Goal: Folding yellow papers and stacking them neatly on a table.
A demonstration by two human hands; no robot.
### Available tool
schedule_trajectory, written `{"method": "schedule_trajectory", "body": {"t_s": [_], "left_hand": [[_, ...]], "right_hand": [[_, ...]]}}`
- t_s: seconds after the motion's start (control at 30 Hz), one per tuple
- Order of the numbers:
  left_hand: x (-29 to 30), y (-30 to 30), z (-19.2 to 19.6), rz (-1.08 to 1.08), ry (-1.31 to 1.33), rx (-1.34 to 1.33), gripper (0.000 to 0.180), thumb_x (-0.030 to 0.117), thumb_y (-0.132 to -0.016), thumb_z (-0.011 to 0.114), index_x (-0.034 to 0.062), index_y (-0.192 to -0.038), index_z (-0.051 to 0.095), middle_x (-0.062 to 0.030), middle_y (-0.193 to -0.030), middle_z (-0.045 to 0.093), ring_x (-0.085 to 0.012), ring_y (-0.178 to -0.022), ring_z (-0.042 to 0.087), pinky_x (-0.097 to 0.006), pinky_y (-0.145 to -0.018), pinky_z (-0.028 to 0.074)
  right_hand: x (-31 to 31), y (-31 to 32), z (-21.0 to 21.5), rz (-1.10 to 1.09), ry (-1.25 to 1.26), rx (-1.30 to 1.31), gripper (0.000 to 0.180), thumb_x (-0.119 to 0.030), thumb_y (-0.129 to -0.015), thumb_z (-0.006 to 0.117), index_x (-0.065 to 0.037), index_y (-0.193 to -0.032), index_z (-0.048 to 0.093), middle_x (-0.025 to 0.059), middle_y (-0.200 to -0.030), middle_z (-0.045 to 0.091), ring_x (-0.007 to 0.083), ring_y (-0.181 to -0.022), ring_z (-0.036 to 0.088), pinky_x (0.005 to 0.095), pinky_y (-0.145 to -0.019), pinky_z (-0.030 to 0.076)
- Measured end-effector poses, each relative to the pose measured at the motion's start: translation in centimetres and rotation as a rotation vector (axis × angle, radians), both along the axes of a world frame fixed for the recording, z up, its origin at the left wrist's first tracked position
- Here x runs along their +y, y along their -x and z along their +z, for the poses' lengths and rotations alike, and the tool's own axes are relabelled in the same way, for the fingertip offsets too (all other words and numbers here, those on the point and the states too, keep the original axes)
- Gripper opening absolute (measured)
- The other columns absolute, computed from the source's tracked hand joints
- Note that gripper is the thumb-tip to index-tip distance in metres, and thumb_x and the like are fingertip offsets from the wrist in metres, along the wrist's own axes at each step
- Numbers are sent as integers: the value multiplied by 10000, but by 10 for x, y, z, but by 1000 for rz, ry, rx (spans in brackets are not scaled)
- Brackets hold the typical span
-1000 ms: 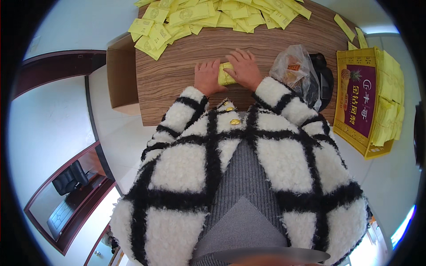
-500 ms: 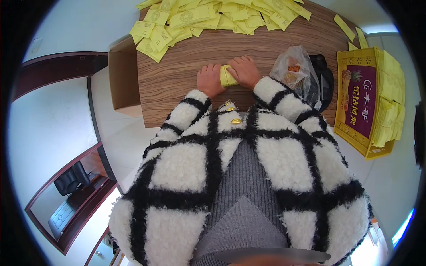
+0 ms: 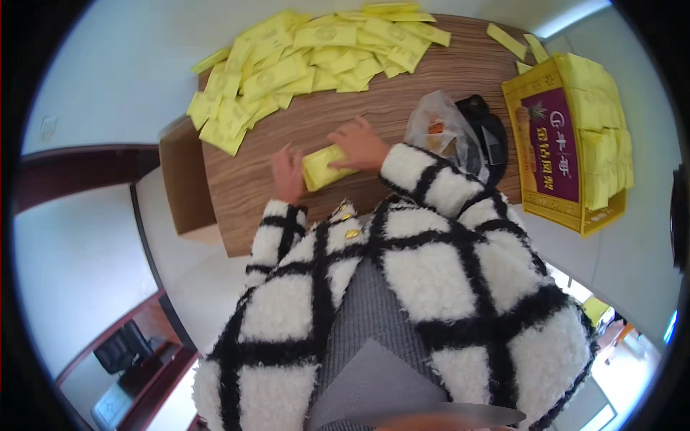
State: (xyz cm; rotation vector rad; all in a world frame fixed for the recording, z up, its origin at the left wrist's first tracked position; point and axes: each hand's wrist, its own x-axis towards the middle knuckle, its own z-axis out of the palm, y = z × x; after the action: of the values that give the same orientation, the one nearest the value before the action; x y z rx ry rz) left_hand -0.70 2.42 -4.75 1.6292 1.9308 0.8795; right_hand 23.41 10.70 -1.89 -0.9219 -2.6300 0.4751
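A bundle of yellow paper packets (image 3: 318, 169) rests on the wooden table, tilted a little, close to my body. My right hand (image 3: 359, 146) grips its right part, the thumb along the near side and the fingers stretched past the far side. At the bundle's left end is my left hand (image 3: 288, 176), its fingers raised and somewhat apart, with no clear hold on the bundle. A large heap of loose yellow packets (image 3: 316, 61) covers the far left part of the table.
To the right are a clear plastic bag (image 3: 436, 129), a black item (image 3: 491, 136) and a yellow carton (image 3: 514, 122) with stacked yellow packets (image 3: 600, 136). An open cardboard box (image 3: 188, 183) stands against the left table edge. Single packets (image 3: 506, 41) lie at the far right.
The whole view has shifted and turned. My hands had both been closed around the bundle; now the left fingers are lifted off and the right hand sits farther over its far side.
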Motion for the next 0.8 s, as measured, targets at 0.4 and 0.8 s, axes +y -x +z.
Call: {"method": "schedule_trajectory", "body": {"t_s": [0.4, 0.8], "left_hand": [[4, -26, -29, 586, 374, 536, 772, 593, -923, 490, 105, -1492, 303, -226, -1550, 259, -395, -1442, 213, -574, -1143, 183], [10, -22, -39, 607, 378, 668, 771, 630, -914, 442, 178, -1516, 277, -184, -1571, 247, -378, -1457, 196, -570, -1152, 171]], "right_hand": [[14, -13, 51, 227, 158, -371, 966, -283, -581, 865, -97, -1418, 420, 161, -1222, 581, 341, -1116, 575, 485, -925, 424], [57, -14, 67, -11, 207, -261, 1051, -347, -546, 845, -80, -1436, 356, 205, -1141, 619, 359, -1073, 605, 518, -892, 444]]}}
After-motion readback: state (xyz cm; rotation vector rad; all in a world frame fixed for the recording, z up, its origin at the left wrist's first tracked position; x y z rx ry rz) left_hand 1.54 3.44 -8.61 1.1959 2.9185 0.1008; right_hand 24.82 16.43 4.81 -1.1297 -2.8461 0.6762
